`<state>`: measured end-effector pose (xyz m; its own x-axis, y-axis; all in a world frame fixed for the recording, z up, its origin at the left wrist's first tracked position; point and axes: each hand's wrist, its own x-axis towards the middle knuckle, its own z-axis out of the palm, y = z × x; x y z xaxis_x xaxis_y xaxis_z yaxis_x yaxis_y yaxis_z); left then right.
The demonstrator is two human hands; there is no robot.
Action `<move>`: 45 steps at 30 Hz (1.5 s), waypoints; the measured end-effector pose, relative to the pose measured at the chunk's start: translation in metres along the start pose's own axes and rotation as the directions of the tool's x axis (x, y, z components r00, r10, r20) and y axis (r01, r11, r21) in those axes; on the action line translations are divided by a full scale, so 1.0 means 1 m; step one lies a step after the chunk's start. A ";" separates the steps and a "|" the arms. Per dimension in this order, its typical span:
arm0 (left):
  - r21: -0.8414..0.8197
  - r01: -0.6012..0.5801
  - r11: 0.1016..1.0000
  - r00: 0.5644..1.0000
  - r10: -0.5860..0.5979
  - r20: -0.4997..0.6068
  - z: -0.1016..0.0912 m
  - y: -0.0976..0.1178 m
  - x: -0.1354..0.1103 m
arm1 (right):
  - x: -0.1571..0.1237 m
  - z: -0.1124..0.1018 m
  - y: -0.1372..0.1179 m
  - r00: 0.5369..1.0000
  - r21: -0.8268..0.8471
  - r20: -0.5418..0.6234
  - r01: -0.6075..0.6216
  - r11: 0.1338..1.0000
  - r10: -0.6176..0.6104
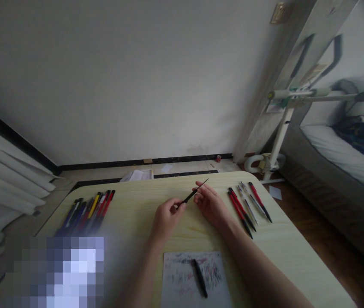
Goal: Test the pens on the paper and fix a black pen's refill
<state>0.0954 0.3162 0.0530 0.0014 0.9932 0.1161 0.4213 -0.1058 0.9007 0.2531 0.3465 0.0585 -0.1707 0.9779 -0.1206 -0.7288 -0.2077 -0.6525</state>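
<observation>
Over the middle of the pale wooden table [137, 214], my left hand [165, 218] pinches the lower end of a thin black pen part [192, 194]. My right hand [210, 204] holds its upper part with closed fingers, and the thin tip points up to the right. A black pen piece [200, 278] lies on a scribbled sheet of paper [182, 286] near the front edge.
A row of several coloured pens [87, 207] lies at the left of the table. Several red and clear pens [248, 205] lie at the right. A bed [339, 158] and a white stand [276, 145] are at the right, curtains [5, 171] at the left.
</observation>
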 end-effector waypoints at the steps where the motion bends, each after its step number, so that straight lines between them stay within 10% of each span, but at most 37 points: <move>1: -0.017 0.007 1.000 1.000 -0.007 -0.001 0.000 0.000 0.000 | 0.001 -0.001 0.000 1.000 0.012 -0.012 0.010 1.000 -0.009; 28: -0.101 0.015 0.995 1.000 -0.012 0.023 -0.001 0.005 -0.001 | -0.003 0.003 0.001 0.999 -0.177 0.031 -0.037 0.984 0.043; 45: 0.003 -0.017 1.000 0.993 0.016 0.115 -0.004 0.008 -0.004 | 0.006 -0.012 -0.004 0.996 0.128 -0.089 0.014 0.992 -0.003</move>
<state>0.0952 0.3109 0.0617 0.1126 0.9903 0.0819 0.4242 -0.1225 0.8972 0.2630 0.3539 0.0512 -0.1089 0.9767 -0.1848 -0.8101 -0.1949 -0.5530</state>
